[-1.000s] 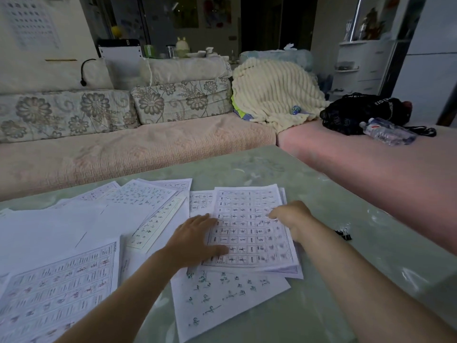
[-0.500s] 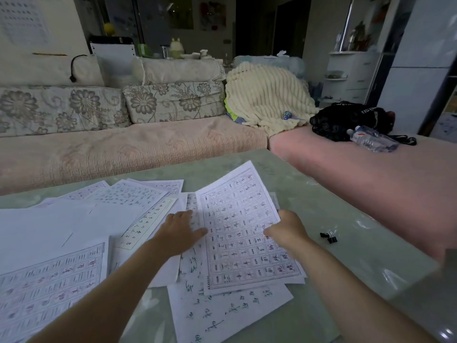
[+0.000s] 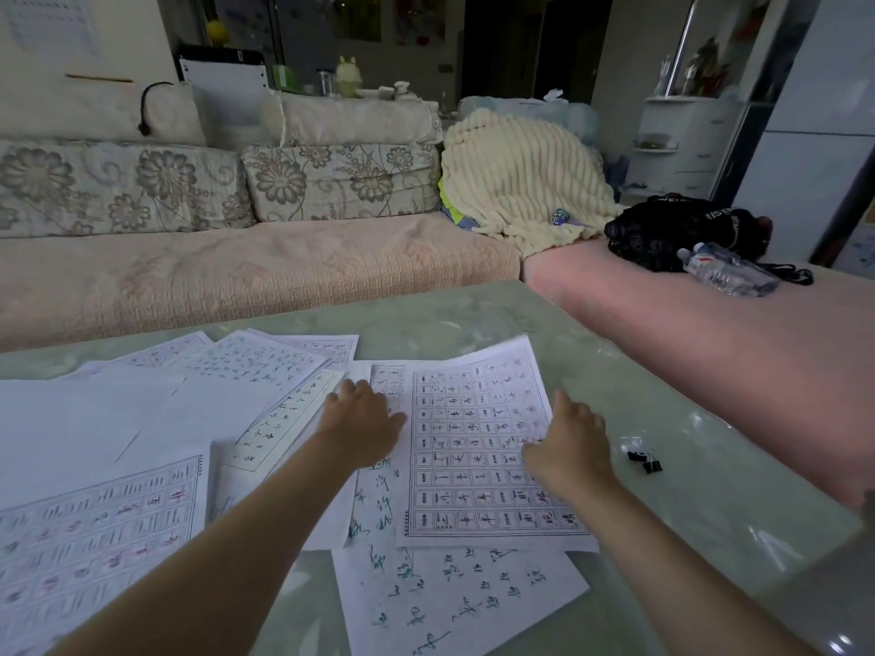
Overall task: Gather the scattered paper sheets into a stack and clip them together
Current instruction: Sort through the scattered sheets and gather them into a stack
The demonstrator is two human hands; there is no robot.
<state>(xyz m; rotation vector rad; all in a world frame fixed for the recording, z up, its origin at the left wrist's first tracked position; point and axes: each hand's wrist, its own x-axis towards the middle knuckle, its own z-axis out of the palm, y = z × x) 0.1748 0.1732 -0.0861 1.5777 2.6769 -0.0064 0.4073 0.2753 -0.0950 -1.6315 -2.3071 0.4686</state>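
The shiny pale green worktop point(image 3: 686, 490) has open room along its right edge. Thin white printed paper sheets point(image 3: 94, 419) cover its left and middle. The left hand point(image 3: 364, 419) lies flat on them, fingers straight. The right hand point(image 3: 573, 442) touches the right edge of the top sheet point(image 3: 473, 447); I cannot tell its grip. Small black clips point(image 3: 645, 461) lie nearby.

I've got both bare arms stretched out ahead, left hand point(image 3: 362, 421) palm down with fingers flat, right hand point(image 3: 570, 447) palm down too, thumb angled inward.
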